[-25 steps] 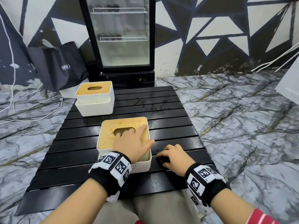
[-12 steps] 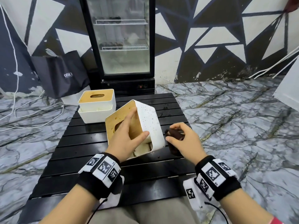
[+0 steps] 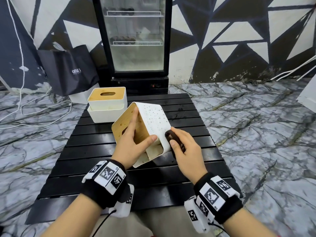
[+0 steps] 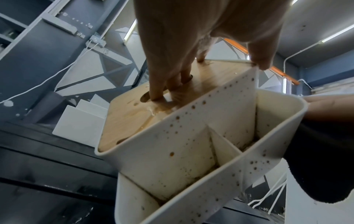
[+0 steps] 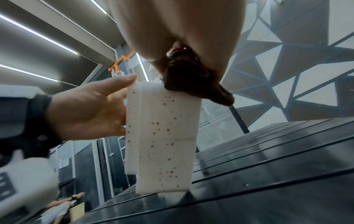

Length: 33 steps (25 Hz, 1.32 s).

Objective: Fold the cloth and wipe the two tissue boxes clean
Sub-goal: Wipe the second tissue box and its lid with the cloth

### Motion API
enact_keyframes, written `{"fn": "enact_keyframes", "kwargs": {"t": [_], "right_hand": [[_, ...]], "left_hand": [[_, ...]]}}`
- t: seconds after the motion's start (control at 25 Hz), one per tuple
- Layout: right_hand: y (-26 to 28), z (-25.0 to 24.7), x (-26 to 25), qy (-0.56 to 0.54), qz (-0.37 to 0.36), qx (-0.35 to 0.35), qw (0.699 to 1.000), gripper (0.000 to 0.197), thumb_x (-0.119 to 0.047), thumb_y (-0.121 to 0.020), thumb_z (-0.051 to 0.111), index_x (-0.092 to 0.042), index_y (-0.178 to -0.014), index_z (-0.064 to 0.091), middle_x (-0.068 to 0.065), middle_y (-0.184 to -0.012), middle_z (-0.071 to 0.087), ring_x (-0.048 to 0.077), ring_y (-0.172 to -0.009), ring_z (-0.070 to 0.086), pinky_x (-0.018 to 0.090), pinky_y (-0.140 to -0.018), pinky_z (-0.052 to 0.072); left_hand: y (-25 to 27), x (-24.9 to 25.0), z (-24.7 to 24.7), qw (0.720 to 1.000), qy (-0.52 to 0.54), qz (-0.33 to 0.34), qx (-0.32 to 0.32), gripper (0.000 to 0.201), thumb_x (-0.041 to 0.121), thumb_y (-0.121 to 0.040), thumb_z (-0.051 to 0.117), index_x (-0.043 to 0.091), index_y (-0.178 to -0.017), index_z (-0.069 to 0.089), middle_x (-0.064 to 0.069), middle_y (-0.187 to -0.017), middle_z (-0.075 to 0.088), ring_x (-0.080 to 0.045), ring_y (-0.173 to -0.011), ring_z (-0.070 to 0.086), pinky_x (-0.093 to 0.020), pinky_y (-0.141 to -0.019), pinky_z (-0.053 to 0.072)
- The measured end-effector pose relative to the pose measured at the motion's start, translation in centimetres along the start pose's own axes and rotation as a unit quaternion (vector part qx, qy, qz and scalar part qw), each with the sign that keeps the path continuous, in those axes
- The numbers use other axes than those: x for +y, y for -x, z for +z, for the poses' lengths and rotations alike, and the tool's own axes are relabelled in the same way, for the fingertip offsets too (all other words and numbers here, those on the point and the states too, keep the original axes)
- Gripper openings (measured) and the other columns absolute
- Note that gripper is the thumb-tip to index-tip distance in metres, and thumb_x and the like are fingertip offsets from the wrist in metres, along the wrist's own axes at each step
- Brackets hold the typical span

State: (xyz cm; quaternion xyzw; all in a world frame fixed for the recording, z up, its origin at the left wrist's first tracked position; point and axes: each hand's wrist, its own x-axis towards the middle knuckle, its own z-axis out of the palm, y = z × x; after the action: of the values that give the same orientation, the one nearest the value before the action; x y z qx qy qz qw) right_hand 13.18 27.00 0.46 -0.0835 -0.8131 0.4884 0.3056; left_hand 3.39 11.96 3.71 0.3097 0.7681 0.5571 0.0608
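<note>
Left hand [image 3: 131, 144] grips tilted tissue box [image 3: 152, 124]; right hand [image 3: 186, 147] pinches dark cloth [image 3: 172, 136]; bag [image 3: 68, 71] reads "ONE".

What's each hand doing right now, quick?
Left hand: grips the tilted, speckled tissue box, fingers in the lid slot.
Right hand: holds the dark folded cloth against the box's white side.

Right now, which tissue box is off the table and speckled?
The near tissue box, tilted up in the left hand, with brown specks on its white side. The far tissue box sits flat and untouched.
</note>
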Motion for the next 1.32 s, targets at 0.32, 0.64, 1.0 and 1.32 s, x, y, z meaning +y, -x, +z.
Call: {"fn": "enact_keyframes", "kwargs": {"t": [0.32, 0.64, 1.0, 1.32], "right_hand": [[-1.7, 0.6, 0.2, 0.022, -0.033, -0.004, 0.999, 0.034, -0.02, -0.088, 0.048, -0.021, -0.121, 0.055, -0.007, -0.118, 0.058, 0.012, -0.115, 0.05, 0.034, -0.102, 0.04], [-2.1, 1.2, -1.2, 0.048, -0.069, -0.024, 0.996, 0.035, -0.017, -0.087, 0.049, -0.019, -0.122, 0.055, -0.012, -0.114, 0.053, 0.007, -0.112, 0.047, 0.019, -0.099, 0.035], [-1.1, 1.3, -1.8, 0.039, -0.074, -0.032, 0.996, 0.037, -0.021, -0.087, 0.048, -0.021, -0.124, 0.053, -0.013, -0.119, 0.051, 0.002, -0.116, 0.042, 0.011, -0.101, 0.03], [-2.0, 1.2, -1.4, 0.023, -0.076, -0.039, 0.996, 0.037, -0.021, -0.087, 0.05, -0.024, -0.124, 0.053, -0.01, -0.123, 0.054, 0.004, -0.12, 0.043, 0.017, -0.104, 0.032]], "left_hand": [[-0.5, -0.7, -0.7, 0.999, 0.05, -0.003, 0.01, 0.098, 0.042, -0.071, 0.073, 0.05, -0.143, 0.007, 0.046, -0.13, 0.022, 0.005, -0.135, 0.027, -0.026, -0.113, 0.027], [-0.8, -0.9, -0.9, 0.998, 0.059, 0.007, -0.022, 0.095, 0.05, -0.065, 0.069, 0.058, -0.139, 0.009, 0.018, -0.148, 0.03, -0.002, -0.136, 0.032, -0.038, -0.113, 0.032], [-0.8, -0.8, -1.1, 0.997, 0.048, -0.001, -0.055, 0.095, 0.056, -0.065, 0.068, 0.063, -0.137, 0.006, 0.016, -0.148, 0.033, -0.003, -0.136, 0.032, -0.042, -0.113, 0.031], [-1.2, -0.8, -1.5, 0.995, 0.065, 0.004, -0.078, 0.093, 0.05, -0.067, 0.072, 0.061, -0.137, 0.013, 0.008, -0.148, 0.036, -0.007, -0.136, 0.034, -0.044, -0.113, 0.031]]}}
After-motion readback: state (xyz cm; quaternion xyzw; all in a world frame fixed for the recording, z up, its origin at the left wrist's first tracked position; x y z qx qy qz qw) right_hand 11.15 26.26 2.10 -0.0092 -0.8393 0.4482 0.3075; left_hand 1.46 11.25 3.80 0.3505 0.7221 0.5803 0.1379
